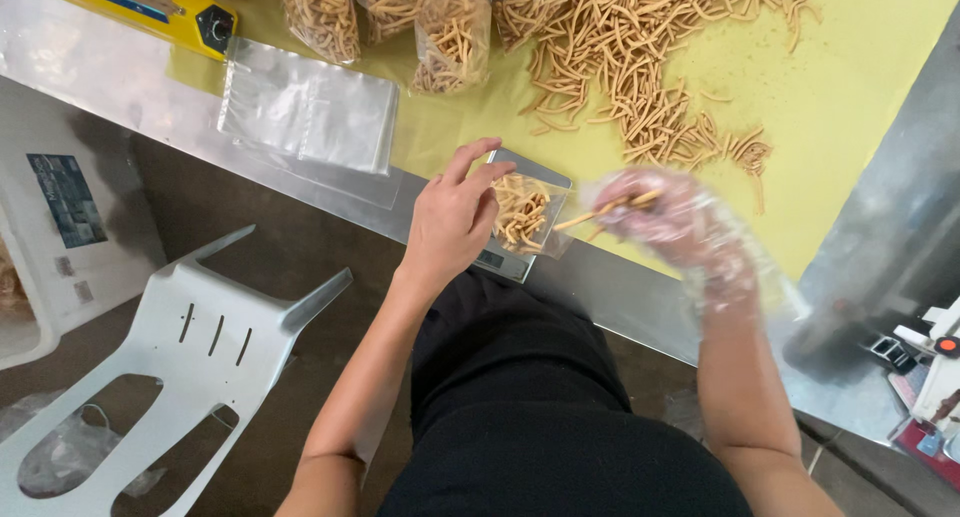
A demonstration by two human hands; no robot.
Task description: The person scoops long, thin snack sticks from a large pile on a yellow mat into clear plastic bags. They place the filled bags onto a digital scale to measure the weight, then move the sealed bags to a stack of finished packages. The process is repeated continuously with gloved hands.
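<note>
My left hand (pixel 452 215) is bare and holds open a small clear bag (pixel 524 213) partly filled with tan snack sticks, resting on a small scale (pixel 512 265) at the table edge. My right hand (pixel 672 217), in a clear plastic glove, pinches a few snack sticks (pixel 610 209) just right of the bag's mouth. A loose heap of the same sticks (pixel 640 67) lies on the yellow sheet (pixel 850 97) beyond both hands.
A stack of empty clear bags (pixel 308 107) lies left of the scale. Several filled bags (pixel 440 27) sit along the far edge. A yellow sealer tool (pixel 140 5) is at top left. A white plastic chair (pixel 190 357) stands on the floor at left.
</note>
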